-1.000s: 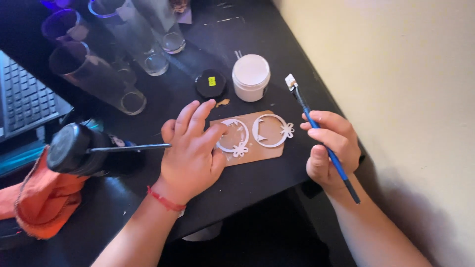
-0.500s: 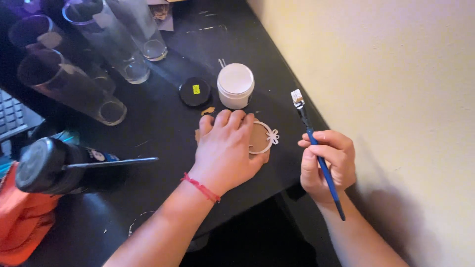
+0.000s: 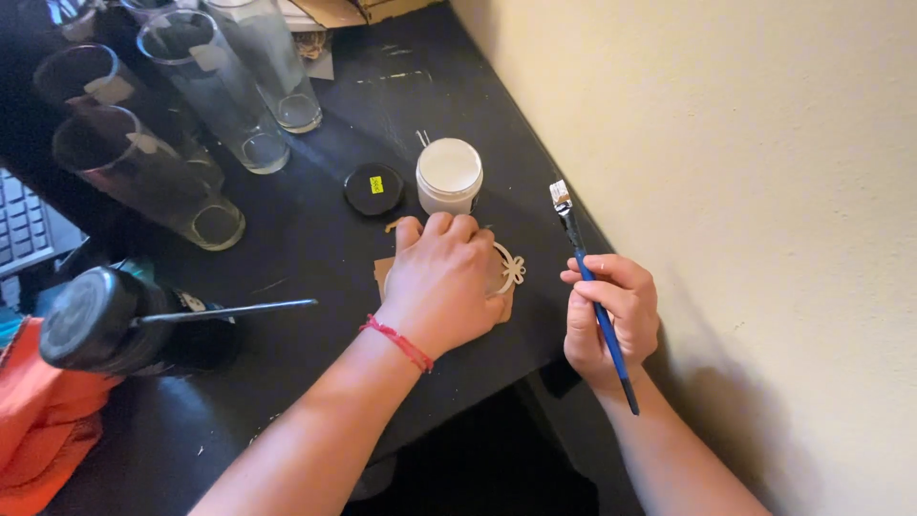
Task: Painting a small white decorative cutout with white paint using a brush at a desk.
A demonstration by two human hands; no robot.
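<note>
Left hand [image 3: 441,282] now flat over cardboard piece [image 3: 384,275] w/ white ring cutouts [image 3: 510,270], mostly hiding them; a sec ago fingers were spread beside them, prob. repositioning. Right hand [image 3: 611,320] gripping blue brush [image 3: 590,287], bristles raised near white paint jar [image 3: 449,175].

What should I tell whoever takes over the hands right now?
Left hand: flat on the white cut-out ring ornaments and their brown card backing, holding nothing.
Right hand: gripping the blue-handled flat paintbrush, bristles up, off the black table.
The open white paint jar and its black round lid sit just beyond the left hand.
Done: the visible ornament part looks white. Left: the rest is covered, so check it.
</note>
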